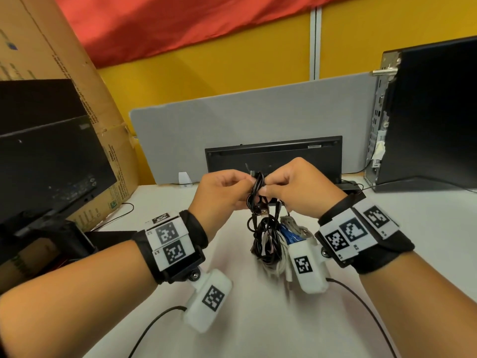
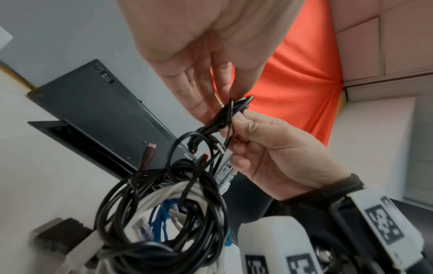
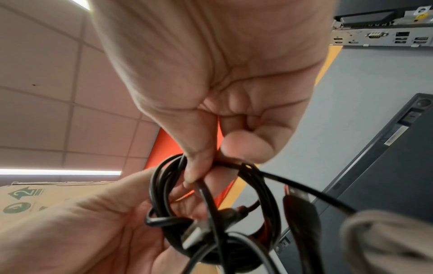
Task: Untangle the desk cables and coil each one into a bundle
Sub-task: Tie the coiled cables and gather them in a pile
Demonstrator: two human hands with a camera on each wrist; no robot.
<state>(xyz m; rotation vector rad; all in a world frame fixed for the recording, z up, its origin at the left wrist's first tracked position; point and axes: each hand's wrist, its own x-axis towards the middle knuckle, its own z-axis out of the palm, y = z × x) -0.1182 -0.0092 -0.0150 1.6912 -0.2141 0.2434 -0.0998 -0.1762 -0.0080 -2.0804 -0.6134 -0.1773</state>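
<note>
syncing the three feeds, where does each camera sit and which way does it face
Head: on the person's head, looking down at both hands, left hand and right hand, pinching the black cable above the desk.
Left wrist: looks upward along the left palm; right hand opposite.
Right wrist: looks up past the right palm at the ceiling.
All three share the black cable; the keyboard too.

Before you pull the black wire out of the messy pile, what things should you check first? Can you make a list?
1. Left hand grips the black cable: ok.
2. Right hand pinches the same cable: ok.
3. Black cable free of the cable pile: not ok, its loops hang into it.
4. USB plug dangles loose, not snagged: cannot tell.
5. White cable and blue cable separated: not ok, both are tangled with black loops.
</note>
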